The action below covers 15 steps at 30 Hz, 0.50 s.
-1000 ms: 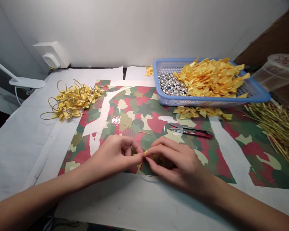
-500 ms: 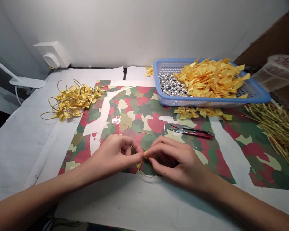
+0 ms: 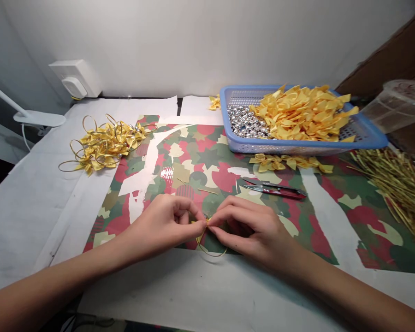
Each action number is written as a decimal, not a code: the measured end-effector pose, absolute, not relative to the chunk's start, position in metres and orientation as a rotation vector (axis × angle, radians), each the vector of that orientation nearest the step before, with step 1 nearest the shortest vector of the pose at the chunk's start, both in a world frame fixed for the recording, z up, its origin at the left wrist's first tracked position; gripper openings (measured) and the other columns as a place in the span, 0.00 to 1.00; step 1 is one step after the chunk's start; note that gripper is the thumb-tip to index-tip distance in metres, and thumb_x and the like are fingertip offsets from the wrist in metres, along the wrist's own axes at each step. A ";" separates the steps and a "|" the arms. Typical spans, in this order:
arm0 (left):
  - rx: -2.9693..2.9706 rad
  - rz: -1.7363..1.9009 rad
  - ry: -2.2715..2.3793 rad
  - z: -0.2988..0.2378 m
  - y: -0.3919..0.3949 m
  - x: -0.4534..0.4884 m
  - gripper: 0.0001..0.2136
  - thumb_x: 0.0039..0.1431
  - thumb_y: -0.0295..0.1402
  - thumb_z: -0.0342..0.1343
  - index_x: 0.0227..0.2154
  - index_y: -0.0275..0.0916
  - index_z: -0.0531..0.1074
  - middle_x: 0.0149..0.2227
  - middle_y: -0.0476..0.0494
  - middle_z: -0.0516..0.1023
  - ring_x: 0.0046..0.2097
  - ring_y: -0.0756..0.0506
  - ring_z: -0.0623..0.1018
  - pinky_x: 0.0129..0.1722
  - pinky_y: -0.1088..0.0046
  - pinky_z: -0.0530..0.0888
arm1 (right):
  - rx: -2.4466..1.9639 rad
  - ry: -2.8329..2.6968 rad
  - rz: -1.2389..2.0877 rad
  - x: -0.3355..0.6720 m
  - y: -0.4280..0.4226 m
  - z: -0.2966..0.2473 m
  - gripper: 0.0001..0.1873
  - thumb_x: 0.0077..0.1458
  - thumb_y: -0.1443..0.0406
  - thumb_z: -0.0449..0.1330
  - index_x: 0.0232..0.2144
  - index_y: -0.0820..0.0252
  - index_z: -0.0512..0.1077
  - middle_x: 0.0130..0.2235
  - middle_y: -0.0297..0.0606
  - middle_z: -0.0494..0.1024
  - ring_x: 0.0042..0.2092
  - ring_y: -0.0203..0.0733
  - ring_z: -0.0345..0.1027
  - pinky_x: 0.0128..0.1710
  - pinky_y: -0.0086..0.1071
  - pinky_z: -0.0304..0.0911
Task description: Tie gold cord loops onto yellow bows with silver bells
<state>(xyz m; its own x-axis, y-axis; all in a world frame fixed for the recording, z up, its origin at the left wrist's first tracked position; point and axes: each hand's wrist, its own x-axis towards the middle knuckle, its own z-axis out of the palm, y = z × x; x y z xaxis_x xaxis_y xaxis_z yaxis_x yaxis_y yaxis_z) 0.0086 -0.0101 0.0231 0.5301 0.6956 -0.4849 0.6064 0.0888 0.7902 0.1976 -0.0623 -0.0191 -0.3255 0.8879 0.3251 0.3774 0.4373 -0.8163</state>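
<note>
Thumb and forefinger of my left hand [image 3: 171, 219] pinch a small yellow ribbon bow [image 3: 199, 237] low over the patterned sheet. My right hand [image 3: 251, 223] is closed on the same piece from the other side, its fingertips meeting those of the left. From the bow a thin gold cord [image 3: 212, 255] hangs in a loop toward me. Most of the bow is hidden behind my fingers. Thread snips [image 3: 276, 189] lie beyond my right hand.
A blue basket [image 3: 297, 146] at the back right holds silver bells [image 3: 245, 122] and yellow bows [image 3: 300, 113]. More bows [image 3: 269, 161] lie before it. Gold cords [image 3: 394, 184] are piled at right, looped bows [image 3: 107, 143] at left. A lamp base [image 3: 39, 119] stands far left.
My right fingertips have shifted slightly left, closer to the left ones. The gold loop shows a little more below the hands; everything else stays put.
</note>
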 end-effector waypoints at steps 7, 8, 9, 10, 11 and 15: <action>1.599 0.100 1.129 0.024 -0.010 0.009 0.08 0.51 0.35 0.56 0.25 0.35 0.74 0.14 0.59 0.55 0.19 0.55 0.55 0.18 0.79 0.52 | -1.108 -1.887 0.834 0.197 -0.062 -0.019 0.04 0.54 0.72 0.59 0.30 0.60 0.74 0.28 0.32 0.71 0.23 0.29 0.59 0.21 0.24 0.56; 1.597 0.097 1.125 0.024 -0.010 0.009 0.08 0.51 0.35 0.56 0.24 0.35 0.74 0.14 0.59 0.55 0.19 0.55 0.55 0.18 0.79 0.52 | -1.115 -1.884 0.838 0.197 -0.062 -0.019 0.05 0.54 0.72 0.59 0.30 0.60 0.74 0.28 0.32 0.71 0.23 0.29 0.59 0.21 0.24 0.56; 1.595 0.093 1.121 0.024 -0.009 0.009 0.08 0.52 0.35 0.56 0.24 0.35 0.74 0.14 0.59 0.55 0.19 0.55 0.55 0.18 0.79 0.52 | -1.120 -1.880 0.839 0.196 -0.062 -0.018 0.05 0.54 0.72 0.59 0.30 0.61 0.74 0.27 0.32 0.71 0.23 0.29 0.59 0.21 0.24 0.56; 1.589 0.088 1.118 0.024 -0.009 0.009 0.09 0.52 0.36 0.56 0.25 0.35 0.75 0.14 0.59 0.55 0.19 0.55 0.55 0.18 0.79 0.52 | -1.124 -1.876 0.841 0.196 -0.062 -0.017 0.05 0.53 0.72 0.59 0.29 0.61 0.74 0.27 0.32 0.71 0.23 0.29 0.59 0.21 0.24 0.56; 1.582 0.086 1.117 0.024 -0.009 0.009 0.09 0.52 0.36 0.56 0.25 0.35 0.75 0.14 0.59 0.55 0.19 0.55 0.55 0.18 0.79 0.53 | -1.127 -1.872 0.843 0.196 -0.062 -0.017 0.05 0.53 0.73 0.59 0.29 0.61 0.74 0.27 0.32 0.70 0.23 0.29 0.59 0.21 0.24 0.56; 1.563 0.085 1.122 0.024 -0.009 0.009 0.07 0.50 0.33 0.56 0.26 0.36 0.76 0.14 0.59 0.56 0.19 0.55 0.55 0.19 0.79 0.54 | -1.143 -1.862 0.843 0.195 -0.063 -0.016 0.05 0.53 0.73 0.59 0.29 0.61 0.74 0.27 0.32 0.70 0.23 0.29 0.59 0.21 0.24 0.56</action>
<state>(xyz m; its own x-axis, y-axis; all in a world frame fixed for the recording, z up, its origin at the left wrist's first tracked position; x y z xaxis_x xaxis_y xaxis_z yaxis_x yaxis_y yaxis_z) 0.0090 -0.0090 0.0237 0.5401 0.6786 -0.4978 0.5959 0.1093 0.7956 0.1955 -0.0629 -0.0155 -0.2928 0.9166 0.2722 0.4003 0.3761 -0.8357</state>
